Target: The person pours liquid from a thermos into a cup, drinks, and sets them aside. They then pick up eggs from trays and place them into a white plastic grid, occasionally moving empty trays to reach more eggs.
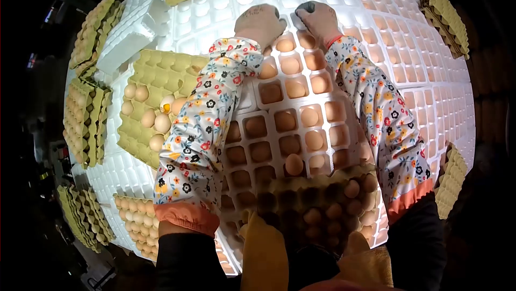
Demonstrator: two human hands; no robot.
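Observation:
Both my hands wear pale gloves with grey fingertips and reach to the far end of a white foam egg tray (293,97). My left hand (259,25) is closed over the tray's far left part; what its curled fingers hold, if anything, is hidden. Beside it, my right hand (319,21) is curled shut too, just above an egg (306,40), and its grip cannot be made out. Between and below the hands, brown eggs (291,65) sit in the tray's pockets. Closer to my body, a pulp egg carton (312,183) holding several eggs lies over the foam.
At left, a green pulp tray (161,70) carries several eggs and a broken one (165,106) with yolk showing. A white foam block (126,43) stands behind it. Stacked cartons (88,121) line the left edge; more stacks (445,19) stand at right. Egg-filled foam trays (430,103) spread rightward.

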